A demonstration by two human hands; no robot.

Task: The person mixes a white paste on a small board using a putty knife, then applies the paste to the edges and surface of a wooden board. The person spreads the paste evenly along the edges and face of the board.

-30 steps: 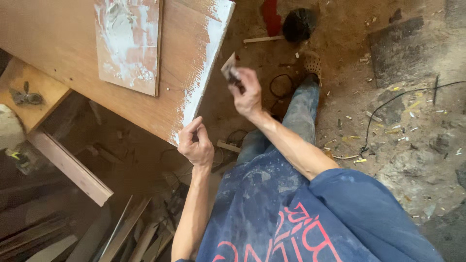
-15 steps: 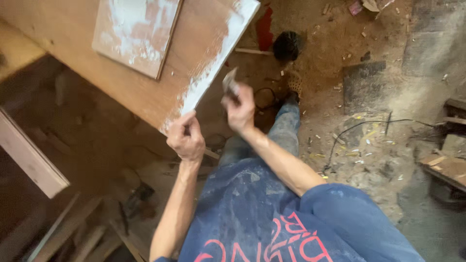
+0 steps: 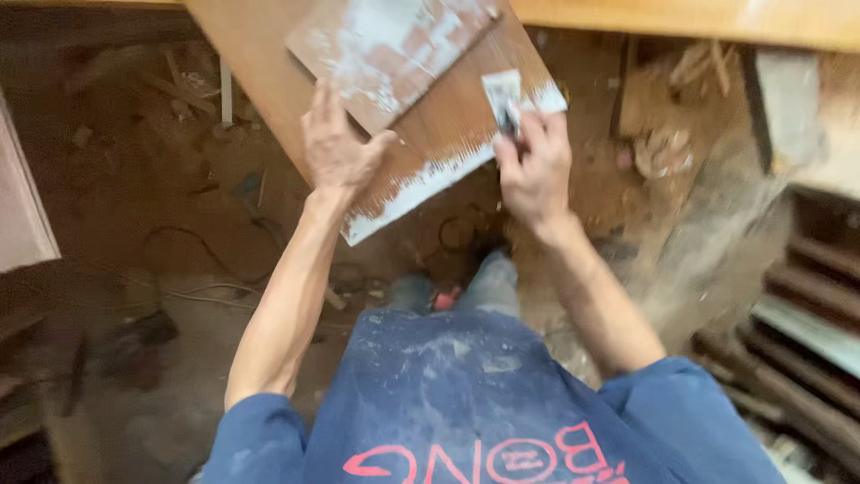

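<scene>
A brown wooden board lies in front of me, its near edge smeared with white filler. A smaller square panel, also coated in patchy white, rests on top of it. My left hand lies flat on the board beside that panel, fingers spread. My right hand grips a small putty scraper, its pale blade pressed to the board near the white-smeared edge. The picture is blurred by motion.
My blue, dust-marked shirt fills the bottom. The dirt floor below holds wood scraps, a dark cable and debris. A long light wooden plank runs along the top right; stacked timber sits at the right.
The view has swung, so the board now sits centred ahead of me. My left hand moved from the board's edge up onto its surface. My right hand still holds the scraper.
</scene>
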